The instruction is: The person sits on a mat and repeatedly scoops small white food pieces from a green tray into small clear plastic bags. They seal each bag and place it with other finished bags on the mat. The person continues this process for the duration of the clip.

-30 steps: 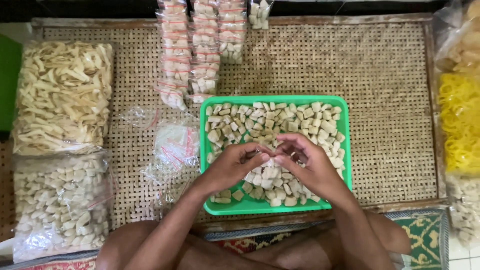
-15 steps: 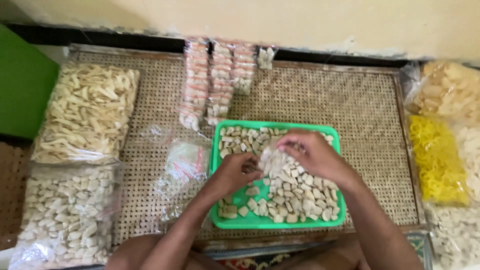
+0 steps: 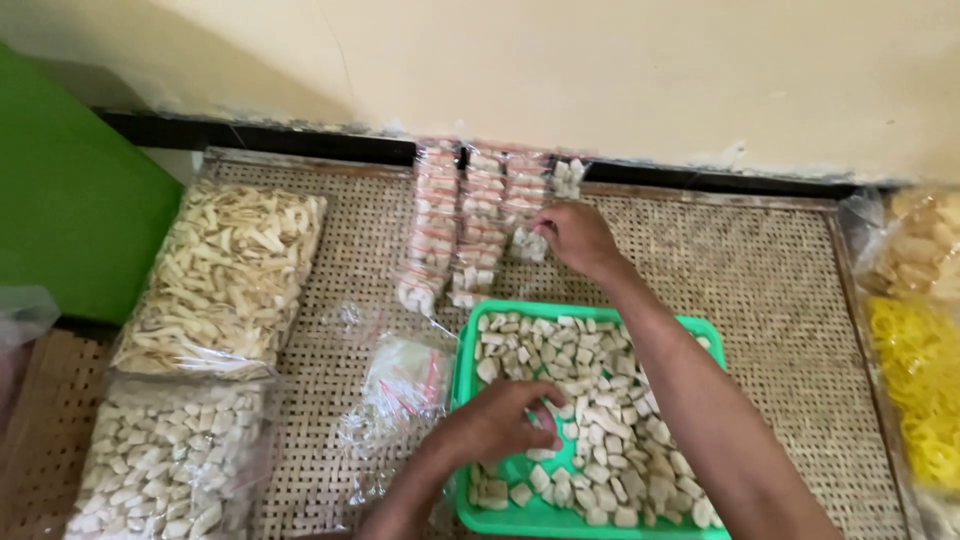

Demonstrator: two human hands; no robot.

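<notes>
Seen from above, a person sits at a woven rattan mat (image 3: 740,260) laid against a cream wall, with a green plastic tray (image 3: 465,375) as the fixed point of the scene. The tray is heaped with pale, cube-like cracker pieces (image 3: 600,400). The left hand (image 3: 495,425) rests inside the tray at its near left side, fingers curled down onto the pieces; whether it has any pinched is hard to make out from here. The right hand (image 3: 578,237) reaches beyond the tray's far edge, fingers closed on a small filled packet (image 3: 528,243) that lies at the near end of the rows of small sealed packets (image 3: 470,215) stretching from the tray's far-left corner towards the wall. One more small packet (image 3: 568,177) sits by the wall, just right of those rows. Directly left of the tray lies a loose heap of empty clear bags (image 3: 400,385). Further left are two big clear bags: one of long, pale strip crackers (image 3: 225,280), and nearer the person one of whitish chunks (image 3: 165,460). Well to the tray's right, at the mat's edge, bags of yellow curly crackers (image 3: 920,385) and of pale puffed ones (image 3: 915,250) are partly cut off by the frame.
</notes>
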